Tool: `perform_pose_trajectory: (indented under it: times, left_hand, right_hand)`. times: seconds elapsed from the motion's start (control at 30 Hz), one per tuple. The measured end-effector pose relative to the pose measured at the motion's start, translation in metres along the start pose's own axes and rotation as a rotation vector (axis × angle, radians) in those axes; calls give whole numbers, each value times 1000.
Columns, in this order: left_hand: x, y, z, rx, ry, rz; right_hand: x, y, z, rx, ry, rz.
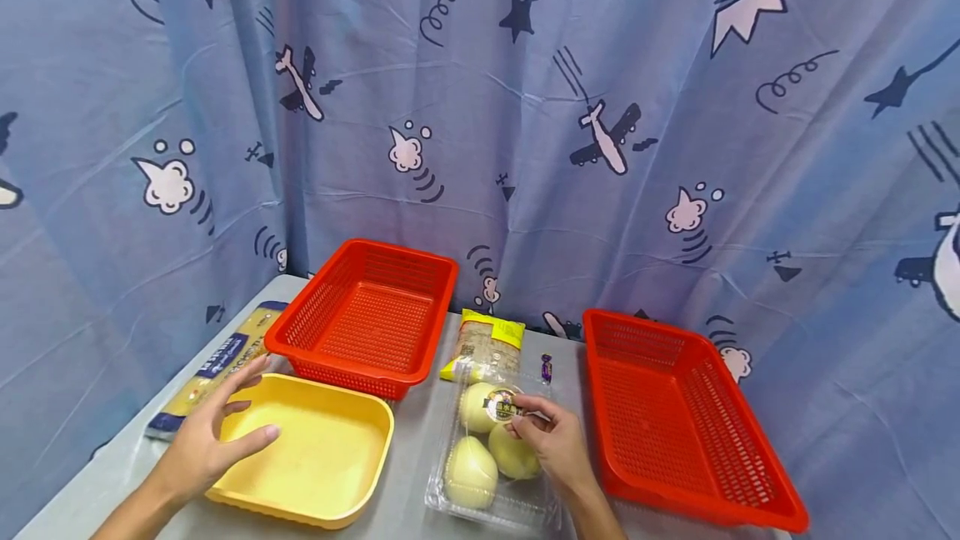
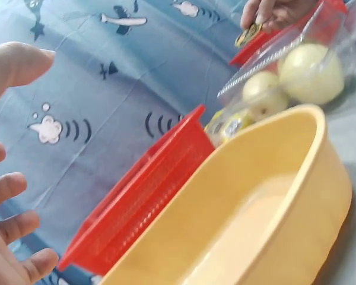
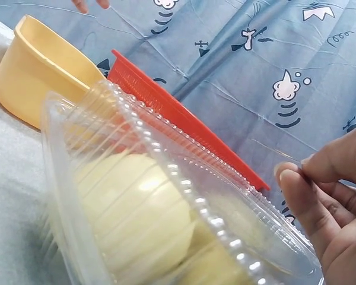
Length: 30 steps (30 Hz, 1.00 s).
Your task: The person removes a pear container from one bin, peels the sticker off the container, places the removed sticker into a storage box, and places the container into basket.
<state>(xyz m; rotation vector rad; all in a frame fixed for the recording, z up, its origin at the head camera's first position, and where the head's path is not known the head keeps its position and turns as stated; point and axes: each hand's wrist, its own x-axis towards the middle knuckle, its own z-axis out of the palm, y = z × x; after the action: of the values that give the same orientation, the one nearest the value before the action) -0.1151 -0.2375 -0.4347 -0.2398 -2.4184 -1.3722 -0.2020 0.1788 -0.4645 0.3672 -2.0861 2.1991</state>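
Observation:
My right hand [image 1: 551,440] pinches a thin round label [image 1: 501,404] with dark and gold print between thumb and fingertips; it is edge-on in the right wrist view. Below it lies a clear plastic clamshell box [image 1: 438,486] with three pale yellow-green round fruits [image 1: 471,473] inside. In the left wrist view, the label [image 2: 248,35] shows apart from the box. My left hand [image 1: 206,440], fingers spread and holding nothing, hovers over the left side of a yellow plastic basin [image 1: 315,448]. Nothing shows inside the basin.
A red basket [image 1: 375,307] stands behind the basin, another red basket [image 1: 682,407] at the right. Behind the box lie a yellow-edged food packet [image 1: 487,344] and a small purple-wrapped candy [image 1: 547,367]. A gold and blue package [image 1: 225,357] lies far left. A patterned curtain [image 1: 465,107] hangs behind.

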Motion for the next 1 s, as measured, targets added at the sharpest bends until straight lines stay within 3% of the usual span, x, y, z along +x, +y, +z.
perform_pose_trajectory:
  times: [0.23, 0.57, 0.83, 1.0]
  left_hand:
    - [-2, -19, -11, 101, -65, -134]
    - [-11, -44, -21, 90, -169, -190]
    - [-16, -65, -17, 116, -111, 5]
    - [-18, -76, -15, 178, -81, 80]
  right_hand:
    - [2, 3, -1, 1, -13, -20]
    - [0, 2, -2, 3, -23, -40]
    - [0, 2, -2, -10, -22, -49]
    - [1, 3, -2, -5, -30, -57]
